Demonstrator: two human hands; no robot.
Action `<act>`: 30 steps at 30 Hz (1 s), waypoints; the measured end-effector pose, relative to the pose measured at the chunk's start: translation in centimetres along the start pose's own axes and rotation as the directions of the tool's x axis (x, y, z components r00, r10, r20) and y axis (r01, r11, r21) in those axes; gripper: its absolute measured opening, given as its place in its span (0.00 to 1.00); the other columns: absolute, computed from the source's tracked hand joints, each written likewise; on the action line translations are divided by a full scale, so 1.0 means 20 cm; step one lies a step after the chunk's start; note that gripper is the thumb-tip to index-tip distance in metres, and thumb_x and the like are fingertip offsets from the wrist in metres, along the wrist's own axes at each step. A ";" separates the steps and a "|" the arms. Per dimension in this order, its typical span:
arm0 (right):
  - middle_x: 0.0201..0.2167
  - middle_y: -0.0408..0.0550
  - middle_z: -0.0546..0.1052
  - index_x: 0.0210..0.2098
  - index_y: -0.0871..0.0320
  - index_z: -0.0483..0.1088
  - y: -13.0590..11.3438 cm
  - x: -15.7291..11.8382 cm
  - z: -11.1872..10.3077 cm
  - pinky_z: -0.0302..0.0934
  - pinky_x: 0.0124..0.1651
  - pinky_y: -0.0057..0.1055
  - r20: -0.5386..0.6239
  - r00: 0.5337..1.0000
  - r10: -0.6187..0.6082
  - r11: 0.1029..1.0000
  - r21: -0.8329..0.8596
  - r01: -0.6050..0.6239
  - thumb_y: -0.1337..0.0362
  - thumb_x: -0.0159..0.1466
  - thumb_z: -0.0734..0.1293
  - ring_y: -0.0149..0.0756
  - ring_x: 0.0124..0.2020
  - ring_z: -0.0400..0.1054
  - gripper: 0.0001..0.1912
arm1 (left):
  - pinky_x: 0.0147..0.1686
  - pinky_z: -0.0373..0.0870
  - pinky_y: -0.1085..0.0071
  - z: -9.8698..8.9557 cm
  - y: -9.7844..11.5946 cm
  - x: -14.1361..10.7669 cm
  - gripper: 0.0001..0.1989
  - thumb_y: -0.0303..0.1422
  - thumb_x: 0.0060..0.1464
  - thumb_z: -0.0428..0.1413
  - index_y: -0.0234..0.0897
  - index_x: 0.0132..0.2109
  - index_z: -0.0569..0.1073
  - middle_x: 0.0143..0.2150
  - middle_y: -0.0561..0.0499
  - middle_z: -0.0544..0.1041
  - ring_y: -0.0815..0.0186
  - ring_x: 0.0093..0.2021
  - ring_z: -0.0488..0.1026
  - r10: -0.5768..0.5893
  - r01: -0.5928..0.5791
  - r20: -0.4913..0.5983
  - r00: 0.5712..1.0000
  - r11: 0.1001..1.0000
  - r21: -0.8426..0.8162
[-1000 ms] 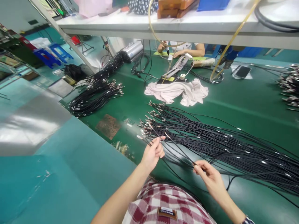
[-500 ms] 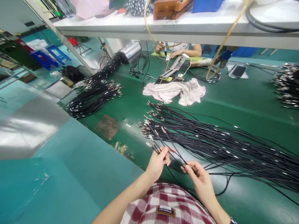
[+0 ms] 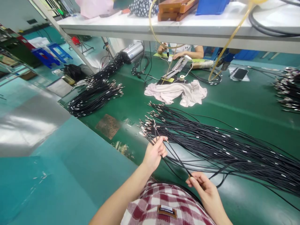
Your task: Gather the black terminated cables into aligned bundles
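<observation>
My left hand [image 3: 154, 153] is closed around a few black cables, whose metal-tipped ends stick out past the fingers toward the pile. My right hand [image 3: 203, 187], lower and to the right, pinches black cables [image 3: 179, 160] that run up and left toward the left hand. Just beyond both hands lies a large bundle of black cables [image 3: 211, 137] with white marks along it. Its metal terminals [image 3: 150, 120] fan out at the left end, close to the ends held in my left hand. How many cables each hand holds I cannot make out.
A crumpled pale cloth [image 3: 177, 92] lies behind the bundle. Another coiled cable bundle [image 3: 93, 97] sits at the left, and more cable ends [image 3: 289, 87] at the right. A white shelf [image 3: 131, 29] spans overhead. Across the table, another person's hands [image 3: 179, 54] hold a marker.
My left hand has moved slightly up and left with its cables, closer to the terminals. The right hand has shifted down and right, so the hands are farther apart.
</observation>
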State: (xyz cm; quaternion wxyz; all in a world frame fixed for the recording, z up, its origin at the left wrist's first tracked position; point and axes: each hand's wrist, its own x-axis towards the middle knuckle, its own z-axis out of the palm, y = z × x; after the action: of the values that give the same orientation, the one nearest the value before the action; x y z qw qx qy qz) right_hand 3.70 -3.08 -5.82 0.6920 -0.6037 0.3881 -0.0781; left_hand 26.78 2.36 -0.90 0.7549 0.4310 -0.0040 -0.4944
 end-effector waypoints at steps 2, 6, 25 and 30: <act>0.29 0.45 0.70 0.41 0.54 0.64 -0.01 0.00 0.00 0.58 0.41 0.33 0.019 1.000 0.002 1.000 -0.027 -0.002 0.54 0.63 0.61 0.36 0.33 0.64 0.13 | 0.18 0.51 0.78 0.00 0.00 0.00 0.14 0.40 0.54 0.54 0.30 0.36 0.69 0.17 0.61 0.45 0.78 0.16 0.45 -0.003 0.003 0.008 1.000 0.999 0.043; 0.28 0.45 0.69 0.40 0.54 0.68 -0.09 0.05 0.02 0.58 0.39 0.32 0.066 0.998 -0.010 0.995 -0.094 0.016 0.52 0.62 0.61 0.37 0.33 0.63 0.14 | 0.19 0.54 0.77 -0.02 -0.01 -0.02 0.14 0.40 0.53 0.55 0.31 0.32 0.67 0.21 0.58 0.55 0.79 0.17 0.50 -0.003 0.002 0.009 1.000 0.997 0.071; 0.36 0.51 0.76 0.34 0.56 0.66 -0.37 0.20 0.04 0.58 0.49 0.37 0.052 0.996 0.076 0.972 0.221 -0.086 0.52 0.57 0.67 0.41 0.41 0.69 0.14 | 0.20 0.55 0.77 0.02 0.02 -0.07 0.12 0.39 0.57 0.50 0.32 0.34 0.66 0.26 0.50 0.68 0.75 0.20 0.59 0.128 -0.126 0.002 0.992 0.975 0.183; 0.28 0.48 0.76 0.34 0.58 0.65 -0.40 0.24 0.17 0.60 0.32 0.30 0.131 0.991 -0.011 0.992 0.126 -0.006 0.52 0.60 0.64 0.33 0.25 0.68 0.15 | 0.22 0.55 0.76 0.02 0.01 -0.07 0.13 0.39 0.58 0.48 0.31 0.39 0.69 0.31 0.47 0.71 0.73 0.23 0.61 0.160 -0.155 -0.002 0.987 0.958 0.243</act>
State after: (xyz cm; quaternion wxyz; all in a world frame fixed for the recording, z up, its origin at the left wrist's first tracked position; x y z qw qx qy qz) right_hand 12.01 -5.20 -0.87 0.7526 -0.5633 0.3351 -0.0633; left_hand 26.07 3.09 0.13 0.7335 0.5235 -0.0905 -0.4239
